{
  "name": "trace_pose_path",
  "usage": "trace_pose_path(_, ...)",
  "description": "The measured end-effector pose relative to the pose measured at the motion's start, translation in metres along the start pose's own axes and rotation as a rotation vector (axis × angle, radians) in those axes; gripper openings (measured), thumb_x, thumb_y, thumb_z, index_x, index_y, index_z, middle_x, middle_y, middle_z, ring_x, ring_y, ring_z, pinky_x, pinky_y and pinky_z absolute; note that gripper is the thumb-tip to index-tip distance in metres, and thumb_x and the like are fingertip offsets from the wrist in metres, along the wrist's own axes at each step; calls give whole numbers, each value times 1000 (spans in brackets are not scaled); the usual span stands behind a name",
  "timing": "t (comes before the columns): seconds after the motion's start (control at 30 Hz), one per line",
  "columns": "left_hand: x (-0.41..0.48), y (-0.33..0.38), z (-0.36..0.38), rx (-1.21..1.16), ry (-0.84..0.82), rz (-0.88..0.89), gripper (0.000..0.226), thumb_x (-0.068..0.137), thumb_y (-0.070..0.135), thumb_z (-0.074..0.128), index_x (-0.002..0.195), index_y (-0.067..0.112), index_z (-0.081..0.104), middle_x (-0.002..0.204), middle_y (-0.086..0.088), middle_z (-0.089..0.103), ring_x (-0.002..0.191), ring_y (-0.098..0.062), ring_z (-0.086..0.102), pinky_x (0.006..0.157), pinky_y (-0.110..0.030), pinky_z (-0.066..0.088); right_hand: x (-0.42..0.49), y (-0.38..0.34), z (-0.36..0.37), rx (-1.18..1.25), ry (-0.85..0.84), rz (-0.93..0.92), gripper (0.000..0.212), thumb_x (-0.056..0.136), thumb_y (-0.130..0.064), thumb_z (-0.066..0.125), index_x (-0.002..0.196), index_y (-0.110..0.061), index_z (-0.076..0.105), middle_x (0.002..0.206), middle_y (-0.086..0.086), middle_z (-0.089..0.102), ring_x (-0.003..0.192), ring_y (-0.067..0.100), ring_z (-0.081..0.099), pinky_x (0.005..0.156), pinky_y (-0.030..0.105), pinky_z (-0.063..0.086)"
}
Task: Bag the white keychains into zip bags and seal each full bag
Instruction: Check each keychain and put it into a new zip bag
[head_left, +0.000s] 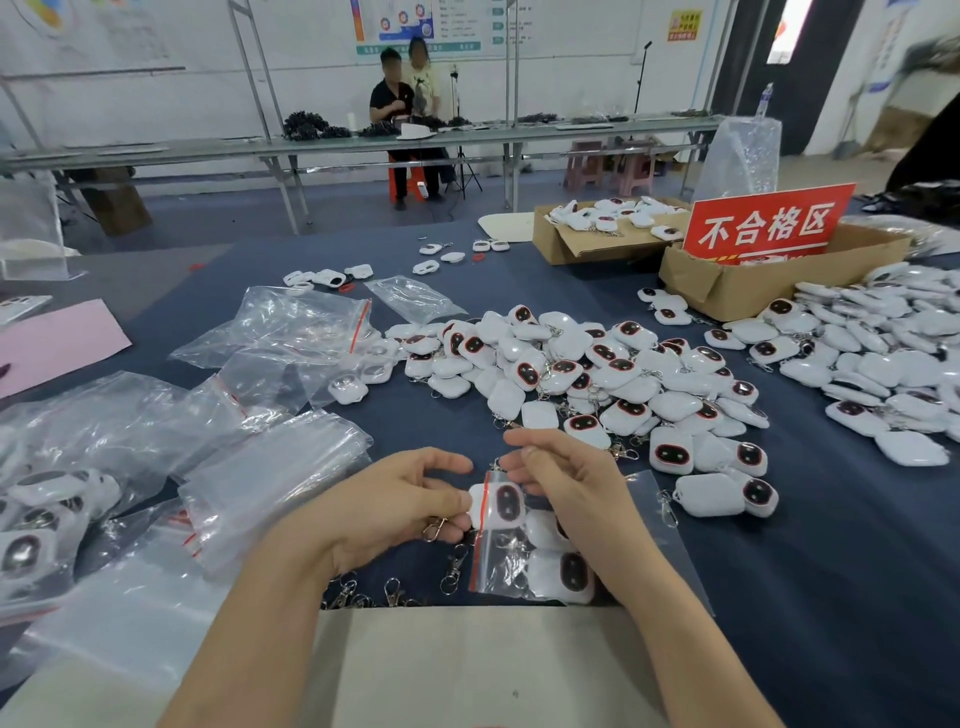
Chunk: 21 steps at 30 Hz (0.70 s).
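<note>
A clear zip bag (506, 564) with a red seal strip lies low in the middle, with white keychains (563, 571) inside it. My left hand (400, 506) pinches a white keychain (503, 503) that sits halfway through the bag's mouth, its metal clasp hanging below my fingers. My right hand (566, 483) holds the bag's upper edge at the mouth, fingers curled over it. A large heap of loose white keychains (587, 374) with dark faces lies just beyond my hands.
Empty zip bags (270, 467) pile up on the left, with filled bags (47, 519) at the far left. Cardboard boxes (727, 291) and a red sign (763, 223) stand at the back right. Another keychain heap (883, 353) is on the right. Loose metal clasps (374, 592) lie near the table's front edge. Two people sit at a far table.
</note>
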<state>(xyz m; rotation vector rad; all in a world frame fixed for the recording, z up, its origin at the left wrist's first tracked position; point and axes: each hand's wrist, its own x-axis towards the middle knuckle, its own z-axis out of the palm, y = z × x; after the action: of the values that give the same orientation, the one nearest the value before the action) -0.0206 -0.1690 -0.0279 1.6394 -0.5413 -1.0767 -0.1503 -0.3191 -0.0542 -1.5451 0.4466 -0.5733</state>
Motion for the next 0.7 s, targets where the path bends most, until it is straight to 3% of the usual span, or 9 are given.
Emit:
trace_pose_path(0.13,0,2,-5,-125,26,-49,34,94,-4,64,126,3,53,75,-17,69,64,-20,67,61,-25,58,-1,-1,0,32,-11,16,28,101,-3,52,104,-19,75,89,2,78,82,11,74,73,19,57)
trace_pose_path(0.23,1,3,-1,-181,24,-70,34,93,-4,65,124,2,52,79,-20,70,64,-22,69,61,-27,60,-1,-1,0,-2,-11,4,27,101,-4,53,106,-18,75,91,2,78,88,14,73,81,24,59)
trace_pose_path(0.53,4,10,19,10,27,-38,27,94,7,70,114,4,54,75,-13,72,61,-19,67,59,-28,57,-2,-6,2,-19,-55,-48,38,99,2,47,103,-24,75,93,-3,77,91,12,73,84,23,57)
trace_pose_path(0.7,2,15,24,88,11,1,10,102,2,55,111,5,53,91,-18,77,68,-21,71,60,-30,58,-1,-11,1,29,-104,-56,51,100,6,43,98,-32,78,97,-1,77,94,16,73,80,24,58)
